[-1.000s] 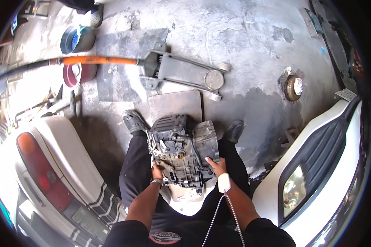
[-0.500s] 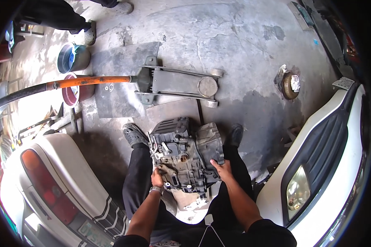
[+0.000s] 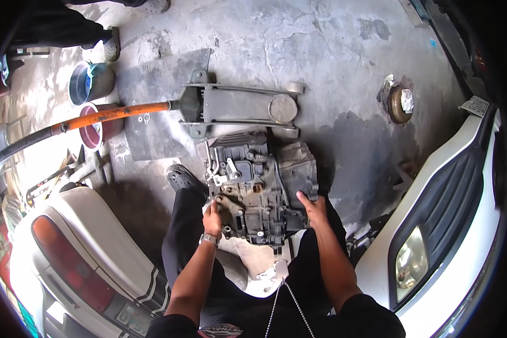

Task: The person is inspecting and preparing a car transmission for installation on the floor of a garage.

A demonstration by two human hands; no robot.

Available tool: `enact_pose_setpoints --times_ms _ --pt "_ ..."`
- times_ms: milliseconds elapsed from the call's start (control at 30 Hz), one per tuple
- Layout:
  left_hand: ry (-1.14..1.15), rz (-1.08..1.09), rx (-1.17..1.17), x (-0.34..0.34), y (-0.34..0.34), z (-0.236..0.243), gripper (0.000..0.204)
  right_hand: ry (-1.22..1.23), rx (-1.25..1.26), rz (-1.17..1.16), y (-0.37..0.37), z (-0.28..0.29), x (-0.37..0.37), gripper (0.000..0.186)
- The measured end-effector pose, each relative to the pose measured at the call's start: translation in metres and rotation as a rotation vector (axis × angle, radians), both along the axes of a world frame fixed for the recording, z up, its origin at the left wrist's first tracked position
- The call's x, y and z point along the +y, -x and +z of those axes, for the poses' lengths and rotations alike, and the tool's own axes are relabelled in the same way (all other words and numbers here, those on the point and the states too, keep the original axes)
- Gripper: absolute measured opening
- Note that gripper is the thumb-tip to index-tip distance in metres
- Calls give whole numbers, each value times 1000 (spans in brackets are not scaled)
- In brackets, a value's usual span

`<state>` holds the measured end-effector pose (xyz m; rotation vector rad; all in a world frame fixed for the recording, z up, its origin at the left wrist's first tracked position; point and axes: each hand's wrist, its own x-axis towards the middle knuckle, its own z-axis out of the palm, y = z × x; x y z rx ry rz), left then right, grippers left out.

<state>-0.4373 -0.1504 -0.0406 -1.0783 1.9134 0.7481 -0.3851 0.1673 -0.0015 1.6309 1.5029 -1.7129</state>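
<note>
Gearbox (image 3: 262, 188) carried nearer the floor jack (image 3: 239, 106), hands gripping edges.

Lugging a greasy gearbox (image 3: 259, 188) across the shop floor

Left hand (image 3: 212, 218) grips its lower left edge, right hand (image 3: 312, 207) clamps the right side. Floor jack (image 3: 239, 106) with an orange handle sits just ahead, white cars (image 3: 445, 219) on both sides, buckets (image 3: 90, 81) off left.

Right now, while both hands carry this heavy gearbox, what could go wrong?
The gearbox looks heavy and greasy; the left hand and right hand grip only its near edges, so it might slip onto the shoes below. The floor jack and its orange handle lie just ahead, a likely trip. The dark stain may be slippery.
</note>
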Motion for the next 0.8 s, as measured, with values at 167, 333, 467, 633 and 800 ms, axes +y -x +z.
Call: enact_pose_setpoints --times_ms 167,333,467,633,800 --pt "78 -57 138 19 6 17 61 26 -11 36 5 -14 -4 32" --pt "189 -176 129 24 9 18 59 -50 35 94 6 -10 -6 34" --pt "146 -242 32 27 14 23 59 -66 -57 243 0 -15 3 35" --pt "34 -19 230 28 -2 17 50 -52 12 70 -6 -17 -3 33" --pt "32 -44 134 35 12 26 48 -82 -57 50 -13 -24 0 32"
